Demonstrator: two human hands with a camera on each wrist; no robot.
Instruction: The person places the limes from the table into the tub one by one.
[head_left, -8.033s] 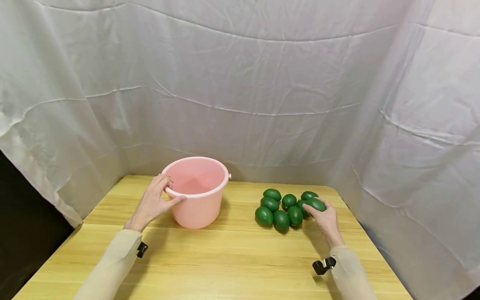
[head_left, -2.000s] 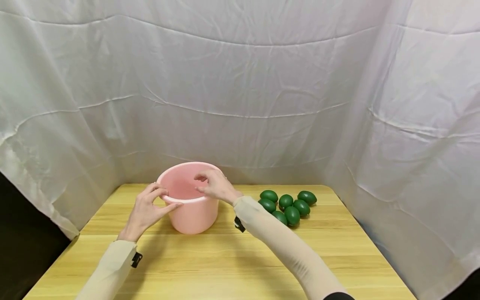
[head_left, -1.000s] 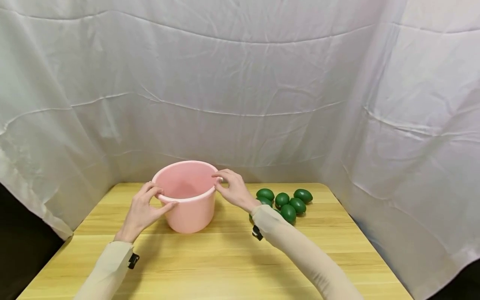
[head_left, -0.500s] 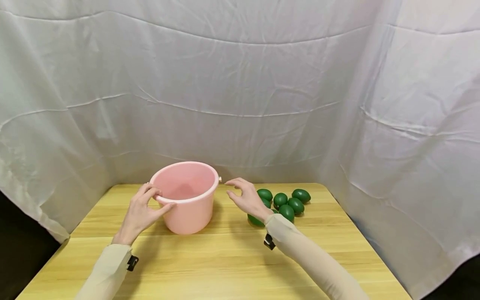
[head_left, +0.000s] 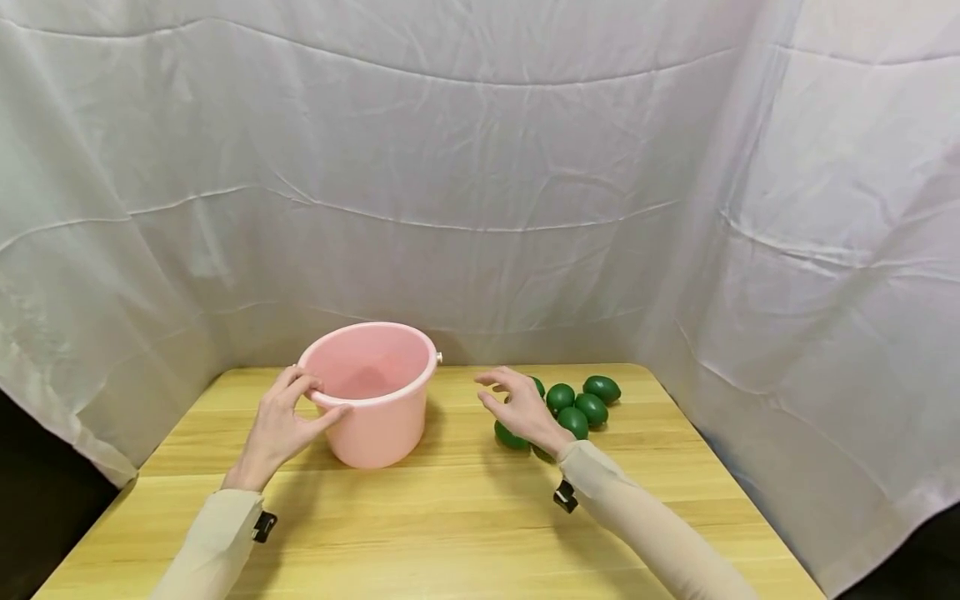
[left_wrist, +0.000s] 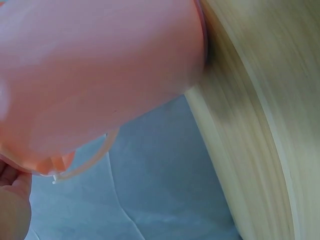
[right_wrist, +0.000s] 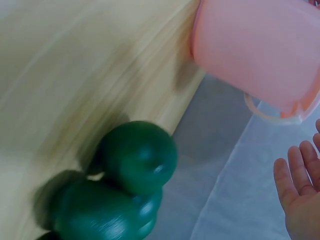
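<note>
Just changed: right hand away from mouth of pink bucket, where poised two seconds ago; now at left end of green fruit cluster. Holding nothing, fingers loosely extended. Meaning, as judged: one carry done, hand free again, work only partway with so much fruit left on table. Missing since eight seconds back: fruit then lifted from right side of group; presumably inside bucket, but can't confirm, bottom not visible. Unchanged: left hand gripping bucket rim, fingers hooked over, thumb along outside. Bucket on table, left of fruit, well apart.

Around: at least seven fruit in view, bunched close, some touching. Several partly covered by right hand, so no exact count. Pale handle hanging down far side of bucket, not across mouth. White peg jutting from rim on side facing fruit; possible snag on a low pass. Bucket wall also to be cleared. Black wrist camera below right sleeve, not against anything. Pale curtain behind table, out of the way.
</note>
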